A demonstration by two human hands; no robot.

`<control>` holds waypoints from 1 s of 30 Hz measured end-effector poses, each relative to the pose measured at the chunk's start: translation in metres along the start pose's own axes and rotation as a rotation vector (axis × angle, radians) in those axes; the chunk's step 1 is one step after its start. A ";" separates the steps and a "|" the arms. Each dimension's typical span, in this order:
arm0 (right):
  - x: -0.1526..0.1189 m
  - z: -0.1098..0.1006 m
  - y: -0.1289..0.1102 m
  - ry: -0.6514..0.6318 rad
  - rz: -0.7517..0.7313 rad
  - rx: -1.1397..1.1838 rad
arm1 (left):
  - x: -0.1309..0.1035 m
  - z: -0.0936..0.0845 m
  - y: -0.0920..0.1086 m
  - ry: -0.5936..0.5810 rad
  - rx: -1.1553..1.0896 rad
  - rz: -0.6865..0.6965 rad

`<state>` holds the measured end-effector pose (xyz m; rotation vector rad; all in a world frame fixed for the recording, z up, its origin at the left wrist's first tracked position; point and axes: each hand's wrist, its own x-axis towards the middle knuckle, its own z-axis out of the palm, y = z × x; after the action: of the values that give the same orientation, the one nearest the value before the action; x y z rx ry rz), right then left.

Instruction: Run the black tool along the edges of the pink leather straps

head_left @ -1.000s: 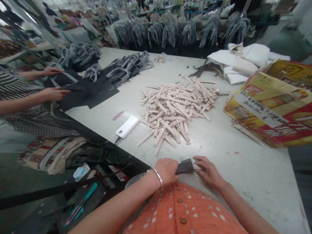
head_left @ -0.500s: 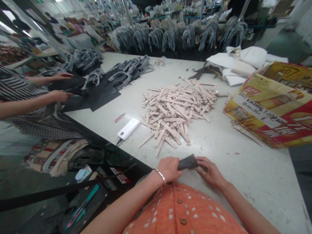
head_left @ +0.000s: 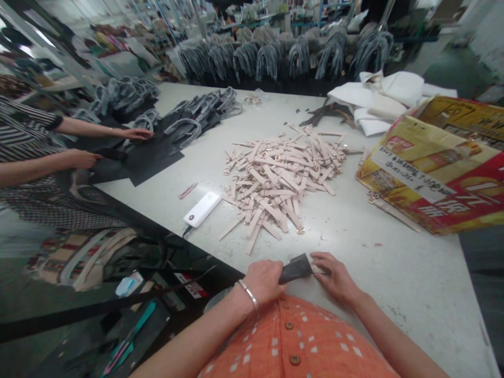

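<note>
My left hand (head_left: 264,283), with a silver bangle at its wrist, is closed around one end of a flat black strip (head_left: 296,268). The strip points to the right, just above the table's near edge. At its free end is my right hand (head_left: 335,279), thumb and fingers brought together. Something small and pale shows between those fingers and the strip, too blurred to name. Beyond both hands lies a large heap of beige straps (head_left: 275,181) with gold-coloured buckles.
On the white table (head_left: 338,231) lie a white power bank (head_left: 202,209) with a cable and a pink tool (head_left: 188,190). A yellow-red carton (head_left: 429,173) stands right, near white sheets (head_left: 386,100). At left, a co-worker's hands (head_left: 136,134) handle black pieces (head_left: 153,157).
The view has shifted slightly. My right fingertips have drawn a little away from the strip's end, showing a pale bit there. The co-worker's far hand has reached out to the right.
</note>
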<state>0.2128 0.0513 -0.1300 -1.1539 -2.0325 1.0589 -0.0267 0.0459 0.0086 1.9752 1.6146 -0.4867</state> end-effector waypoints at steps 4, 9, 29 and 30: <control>0.004 -0.001 -0.002 -0.017 -0.004 -0.005 | 0.009 0.006 0.010 0.021 -0.006 0.002; 0.006 -0.001 -0.010 -0.009 -0.005 -0.031 | 0.013 0.008 0.004 0.077 -0.013 -0.003; 0.025 -0.141 0.068 0.601 0.142 -0.563 | -0.023 0.013 -0.053 0.207 -0.160 -0.211; 0.033 -0.131 0.062 0.582 0.125 -0.588 | -0.023 0.014 -0.053 0.208 -0.165 -0.213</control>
<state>0.3252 0.1462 -0.1112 -1.6578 -1.8354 0.1052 -0.0826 0.0266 0.0018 1.7883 1.9404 -0.2225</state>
